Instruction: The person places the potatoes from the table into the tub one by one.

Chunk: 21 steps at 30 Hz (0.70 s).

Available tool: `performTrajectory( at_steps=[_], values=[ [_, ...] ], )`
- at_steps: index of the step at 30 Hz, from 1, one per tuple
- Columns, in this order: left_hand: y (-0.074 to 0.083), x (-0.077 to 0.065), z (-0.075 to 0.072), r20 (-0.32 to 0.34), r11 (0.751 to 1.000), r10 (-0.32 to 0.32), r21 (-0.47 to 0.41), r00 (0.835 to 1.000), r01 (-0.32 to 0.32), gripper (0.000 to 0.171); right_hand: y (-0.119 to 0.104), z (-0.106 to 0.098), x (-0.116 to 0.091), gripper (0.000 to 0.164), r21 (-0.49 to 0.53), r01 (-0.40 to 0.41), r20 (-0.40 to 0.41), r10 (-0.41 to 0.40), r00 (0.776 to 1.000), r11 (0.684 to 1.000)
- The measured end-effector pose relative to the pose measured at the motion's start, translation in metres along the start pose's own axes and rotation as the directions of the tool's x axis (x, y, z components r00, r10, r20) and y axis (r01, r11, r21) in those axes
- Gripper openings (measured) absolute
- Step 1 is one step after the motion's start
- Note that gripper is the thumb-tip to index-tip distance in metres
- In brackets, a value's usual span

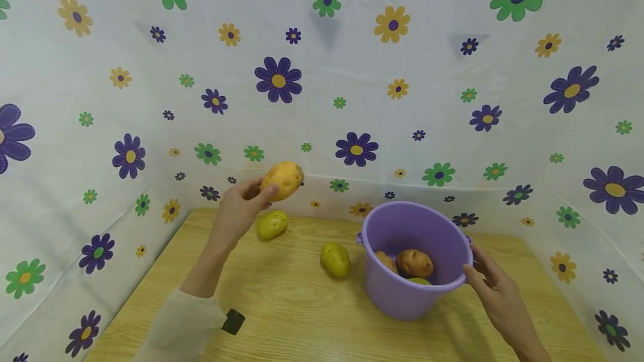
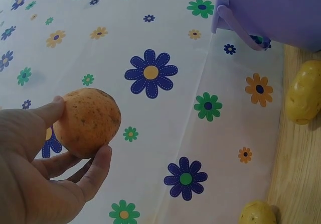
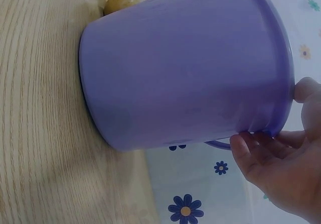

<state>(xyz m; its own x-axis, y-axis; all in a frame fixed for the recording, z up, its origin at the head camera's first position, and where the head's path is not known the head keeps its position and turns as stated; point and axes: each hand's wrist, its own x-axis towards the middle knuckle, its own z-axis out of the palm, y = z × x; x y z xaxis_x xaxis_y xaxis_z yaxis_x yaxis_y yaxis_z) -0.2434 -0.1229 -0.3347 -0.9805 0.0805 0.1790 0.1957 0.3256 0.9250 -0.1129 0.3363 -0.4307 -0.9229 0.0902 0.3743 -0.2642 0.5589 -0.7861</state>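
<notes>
My left hand holds a yellow-brown potato up over the far left part of the table, thumb on one side and fingers on the other. In the left wrist view this potato shows dark specks on its skin. My right hand grips the right rim of a purple bucket, thumb at the rim and fingers along the outer wall. Inside the bucket lie a brown potato, a lighter potato partly hidden by the wall, and the edge of a greenish one.
Two yellow-green potatoes lie on the wooden table: one potato just left of the bucket, another potato farther back, below the raised left hand. A white flower-patterned sheet rises behind the table and along both sides.
</notes>
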Motion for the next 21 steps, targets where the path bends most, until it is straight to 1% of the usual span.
performTrajectory(
  at_steps=[6,10,15,17,21],
  values=[
    [0.001,0.001,0.009,0.021,0.999,0.015,-0.032,1.000,-0.014,0.064,0.000,-0.001,-0.001,0.052,0.000,-0.003,0.007,0.003,1.000,1.000],
    [0.006,0.001,0.018,0.030,0.998,0.029,-0.054,0.999,-0.027,0.060,0.001,-0.001,-0.001,0.052,0.000,0.002,0.007,-0.002,1.000,1.000],
    [0.012,0.001,0.030,0.051,0.999,0.030,-0.030,0.998,-0.029,0.057,0.000,0.000,-0.001,0.051,-0.002,0.008,0.002,-0.008,1.000,1.000],
    [0.013,0.001,0.035,0.056,0.999,0.031,-0.013,0.998,-0.030,0.058,0.000,0.000,-0.001,0.051,-0.004,0.006,0.003,-0.006,1.000,1.000],
    [0.017,0.002,0.043,0.070,0.999,0.030,-0.014,0.997,-0.029,0.060,0.000,0.000,0.000,0.052,-0.003,0.005,0.008,-0.005,1.000,1.000]
  ],
)
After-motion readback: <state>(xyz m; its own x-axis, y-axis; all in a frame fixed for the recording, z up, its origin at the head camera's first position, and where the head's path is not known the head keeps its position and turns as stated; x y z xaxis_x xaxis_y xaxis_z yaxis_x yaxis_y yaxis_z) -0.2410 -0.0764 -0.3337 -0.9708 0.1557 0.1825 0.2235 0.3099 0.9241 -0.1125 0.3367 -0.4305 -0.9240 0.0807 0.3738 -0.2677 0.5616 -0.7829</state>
